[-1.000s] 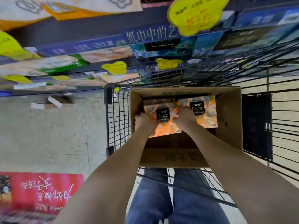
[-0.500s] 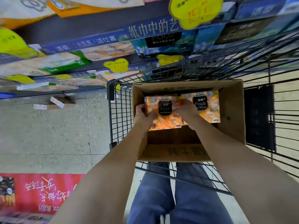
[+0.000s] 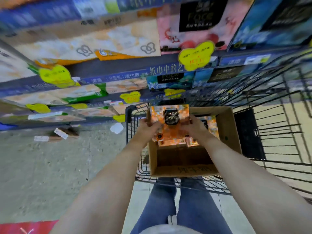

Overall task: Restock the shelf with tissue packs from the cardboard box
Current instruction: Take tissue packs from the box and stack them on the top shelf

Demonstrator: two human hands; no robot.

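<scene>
Both hands grip one orange tissue pack (image 3: 169,122) from opposite sides. The left hand (image 3: 148,126) clasps its nine o'clock edge and the right hand (image 3: 196,125) clasps its three o'clock edge, fingers curled around the sides. The pack is held above the far left part of the cardboard box (image 3: 226,132), its top edge reaching up past the box rim toward twelve o'clock. A black label (image 3: 170,116) with pale lettering sits on its upper face.

Inside the box, more orange packs (image 3: 208,123) lie against the far wall, at three o'clock from the held one and partly hidden by the right hand. The near half of the box shows bare brown cardboard. The box sits in a black wire trolley (image 3: 270,144), whose mesh spreads out toward three o'clock.

The shelf (image 3: 118,76) runs across the view from nine o'clock to one o'clock, beyond the trolley. It carries blue edge strips with white lettering and yellow price tags (image 3: 195,55). Pale and green-trimmed packs fill its left part; pink and dark blue packs stand at twelve to one o'clock. The picture is blurred there, so small print cannot be read.

At six o'clock, the person's legs in blue jeans (image 3: 184,208) stand on a speckled floor (image 3: 50,166). A red mat (image 3: 25,228) lies at seven o'clock.
</scene>
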